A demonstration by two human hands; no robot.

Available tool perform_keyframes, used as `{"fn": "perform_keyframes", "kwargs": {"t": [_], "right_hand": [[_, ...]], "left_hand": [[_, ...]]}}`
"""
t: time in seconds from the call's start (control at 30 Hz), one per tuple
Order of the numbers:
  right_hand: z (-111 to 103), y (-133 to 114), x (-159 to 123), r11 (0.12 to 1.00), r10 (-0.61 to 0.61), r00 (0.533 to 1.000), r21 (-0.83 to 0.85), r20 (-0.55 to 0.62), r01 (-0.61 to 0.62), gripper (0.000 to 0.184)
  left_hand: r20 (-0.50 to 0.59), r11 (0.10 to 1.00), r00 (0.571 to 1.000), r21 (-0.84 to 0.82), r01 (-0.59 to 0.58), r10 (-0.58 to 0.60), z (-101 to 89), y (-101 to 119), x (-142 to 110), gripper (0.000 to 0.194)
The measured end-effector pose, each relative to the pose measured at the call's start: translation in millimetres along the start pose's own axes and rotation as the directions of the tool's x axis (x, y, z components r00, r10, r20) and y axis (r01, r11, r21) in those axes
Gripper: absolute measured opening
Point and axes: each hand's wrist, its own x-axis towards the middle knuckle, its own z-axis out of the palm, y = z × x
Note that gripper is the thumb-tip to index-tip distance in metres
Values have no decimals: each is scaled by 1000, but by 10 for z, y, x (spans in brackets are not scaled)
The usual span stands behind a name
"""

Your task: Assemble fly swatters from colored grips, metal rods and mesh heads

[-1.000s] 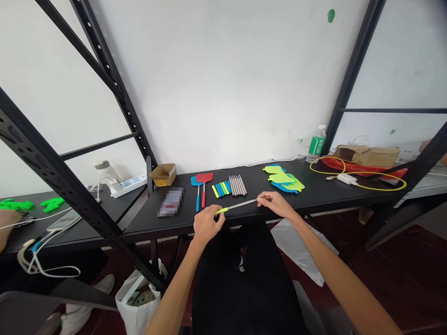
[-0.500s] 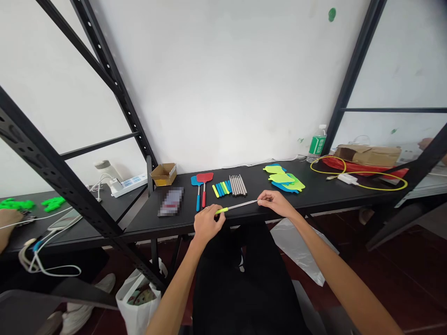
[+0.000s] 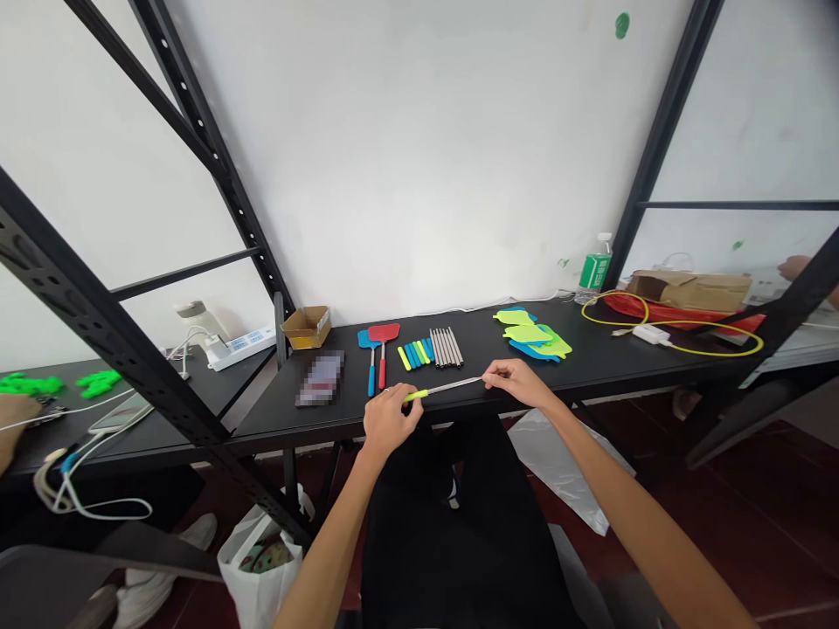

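Observation:
My left hand (image 3: 391, 421) is closed around a yellow handle grip (image 3: 415, 396) near the table's front edge. A thin metal rod (image 3: 452, 384) runs from that grip to the right, and my right hand (image 3: 515, 382) pinches its far end. Beyond my hands lie several loose yellow and blue grips (image 3: 416, 354) beside a row of metal rods (image 3: 447, 348). A blue fly swatter (image 3: 371, 367) and a red fly swatter (image 3: 383, 354) lie to their left. Yellow-green and blue swatter heads (image 3: 530, 335) are piled at the right.
A small cardboard box (image 3: 307, 327) and a blurred flat item (image 3: 321, 378) are at the table's left. A water bottle (image 3: 595, 269) and a yellow cable (image 3: 708, 351) are at the right. A black shelf post (image 3: 118, 306) rises at left; another person's hand (image 3: 17, 419) is beyond it.

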Motion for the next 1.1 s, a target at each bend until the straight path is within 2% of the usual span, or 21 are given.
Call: {"fn": "perform_keyframes", "kwargs": {"t": [0.13,0.33,0.47,0.7,0.93,1.1], "right_hand": [[-1,-3,-1,1000,3,1000,-23,6,-3,33],[12,43,20,998,-1,1000,69,-3,1,32],[14,63,27,999,-29,999,43,-22,30,24],[16,60,20,997,-13,1000,73,-7,14,22],[9,36,15,1000,-4,1000,-2,6,4,27],[5,28,6,995,-5,1000,-104,-18,3,37]], "left_hand": [[-2,1000,1000,-7,-1,1,0,-3,1,20],[-9,1000,1000,-3,5,-5,2,-2,4,19],[-4,1000,1000,6,8,-8,2,-3,2,19],[-10,1000,1000,-9,-5,5,-1,-6,1,20],[-9,1000,1000,-4,-5,5,-3,-3,0,20],[-4,1000,1000,-10,-7,7,-3,-5,-2,20]]}}
